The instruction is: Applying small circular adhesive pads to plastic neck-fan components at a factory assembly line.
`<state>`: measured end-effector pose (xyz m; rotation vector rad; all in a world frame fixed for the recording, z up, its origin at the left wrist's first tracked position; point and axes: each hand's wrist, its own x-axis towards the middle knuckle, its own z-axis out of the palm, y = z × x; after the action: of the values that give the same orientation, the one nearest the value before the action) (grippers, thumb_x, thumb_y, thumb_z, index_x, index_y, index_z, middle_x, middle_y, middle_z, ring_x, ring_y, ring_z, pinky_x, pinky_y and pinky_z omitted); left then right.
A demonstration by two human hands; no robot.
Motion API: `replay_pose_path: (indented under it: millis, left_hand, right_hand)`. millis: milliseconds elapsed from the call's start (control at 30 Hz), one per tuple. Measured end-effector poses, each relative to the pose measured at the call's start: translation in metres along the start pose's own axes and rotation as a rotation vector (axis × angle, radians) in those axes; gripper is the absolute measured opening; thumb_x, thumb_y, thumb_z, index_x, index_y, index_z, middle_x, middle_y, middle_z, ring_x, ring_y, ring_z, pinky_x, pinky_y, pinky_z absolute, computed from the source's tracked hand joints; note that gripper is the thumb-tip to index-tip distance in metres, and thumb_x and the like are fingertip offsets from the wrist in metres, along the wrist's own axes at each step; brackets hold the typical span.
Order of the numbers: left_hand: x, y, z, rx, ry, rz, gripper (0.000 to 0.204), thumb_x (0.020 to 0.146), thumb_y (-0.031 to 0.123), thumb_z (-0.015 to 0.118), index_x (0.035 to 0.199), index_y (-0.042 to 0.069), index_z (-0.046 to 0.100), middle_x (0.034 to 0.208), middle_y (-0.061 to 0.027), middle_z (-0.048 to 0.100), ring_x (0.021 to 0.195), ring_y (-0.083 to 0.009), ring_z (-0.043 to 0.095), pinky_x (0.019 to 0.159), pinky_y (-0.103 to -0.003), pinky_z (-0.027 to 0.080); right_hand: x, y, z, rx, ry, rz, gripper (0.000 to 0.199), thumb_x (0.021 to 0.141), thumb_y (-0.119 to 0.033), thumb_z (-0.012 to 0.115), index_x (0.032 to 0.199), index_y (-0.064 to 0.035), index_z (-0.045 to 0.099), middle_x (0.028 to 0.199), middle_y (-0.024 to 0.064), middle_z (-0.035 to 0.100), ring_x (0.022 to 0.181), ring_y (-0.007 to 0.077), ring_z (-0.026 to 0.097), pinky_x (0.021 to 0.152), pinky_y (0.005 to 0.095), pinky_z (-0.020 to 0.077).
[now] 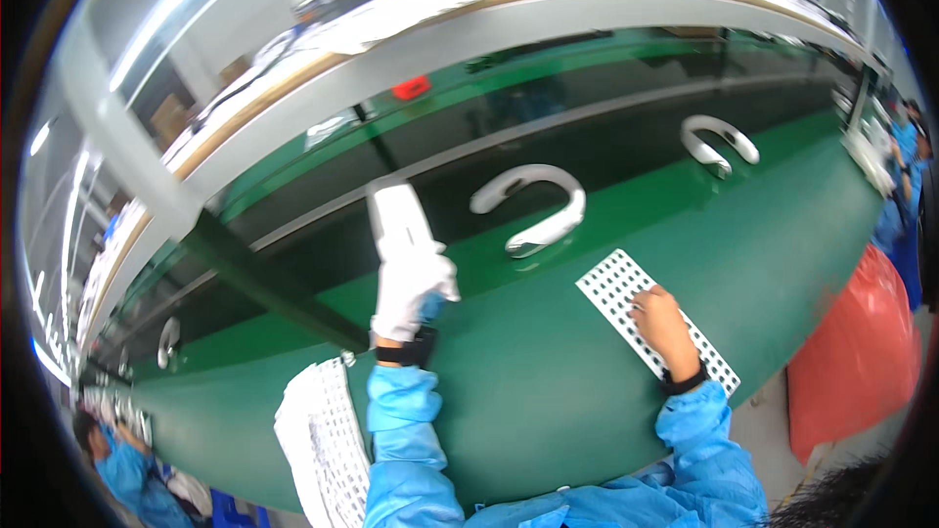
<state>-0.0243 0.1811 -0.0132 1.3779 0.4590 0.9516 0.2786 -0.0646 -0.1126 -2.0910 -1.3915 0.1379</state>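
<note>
My left hand (411, 288), in a white glove, is closed around a long white piece (396, 215) held up over the edge of the dark conveyor belt. That piece is blurred, and its exact kind does not show. Bare and curled, my right hand (662, 325) rests on a white sheet with rows of small black pads (618, 286), its fingertips drawn together on the sheet. Whether a pad is between them is too small to tell. A white U-shaped neckband device (562, 218) lies between and beyond my hands. Another neckband device (699, 144) sits farther right.
A stack of white dotted sheets (323, 430) lies left of my left forearm on the green table (528, 372). A dark post (284, 279) rises near my left hand. A raised shelf (548, 15) spans the back. A red bag (851, 362) stands at right. Co-workers (137, 469) sit farther off.
</note>
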Motion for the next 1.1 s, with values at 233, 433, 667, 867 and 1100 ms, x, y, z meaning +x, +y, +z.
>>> replay_pose_path:
  millis: [233,433,667,867,1100]
  left_hand:
    - [-0.046,0.031,0.053,0.019,-0.153,-0.037,0.047,0.073,0.004,0.076,0.11,-0.01,0.051,0.074,-0.0164,0.063,0.057,-0.0237,0.063,0.055,-0.035,0.054]
    - [-0.057,0.033,0.063,-0.254,-0.221,-0.091,0.044,0.077,0.008,0.075,0.112,-0.009,0.054,0.076,-0.0141,0.064,0.06,-0.0206,0.063,0.057,-0.034,0.054]
    - [-0.054,0.026,0.074,-0.282,-0.215,-0.165,0.057,0.071,0.011,0.082,0.115,-0.008,0.053,0.076,-0.0161,0.063,0.059,-0.0244,0.062,0.054,-0.037,0.055]
    - [-0.054,0.031,0.082,-0.267,-0.213,-0.191,0.059,0.07,0.02,0.085,0.11,-0.008,0.051,0.071,-0.0148,0.059,0.054,-0.023,0.06,0.05,-0.035,0.052]
    - [-0.055,0.024,0.087,-0.173,-0.254,-0.181,0.059,0.072,0.025,0.085,0.108,-0.008,0.051,0.071,-0.0146,0.06,0.054,-0.0228,0.06,0.05,-0.035,0.052]
  right_hand:
    - [0.003,0.0,0.013,0.041,0.043,0.015,0.015,0.078,-0.005,0.071,0.092,0.0008,0.07,0.091,0.0228,0.065,0.082,0.041,0.064,0.076,0.0461,0.0531]
    - [0.003,0.0,0.013,0.063,0.038,0.049,0.016,0.077,-0.006,0.073,0.091,0.0018,0.069,0.091,0.0211,0.065,0.081,0.0367,0.066,0.074,0.0427,0.0541]
    - [0.002,-0.003,0.01,0.037,0.024,0.02,0.015,0.079,-0.008,0.072,0.093,-0.0016,0.068,0.091,0.0223,0.063,0.085,0.0413,0.063,0.077,0.0472,0.0526]
    - [0.003,-0.012,0.002,0.005,-0.038,0.08,0.019,0.081,-0.009,0.07,0.098,-0.0023,0.065,0.099,0.0221,0.059,0.086,0.0406,0.063,0.079,0.0462,0.0525]
    - [0.0,-0.012,0.001,0.051,-0.024,0.053,0.017,0.081,-0.008,0.07,0.096,-0.0033,0.063,0.098,0.0214,0.056,0.086,0.0395,0.062,0.08,0.0449,0.0517]
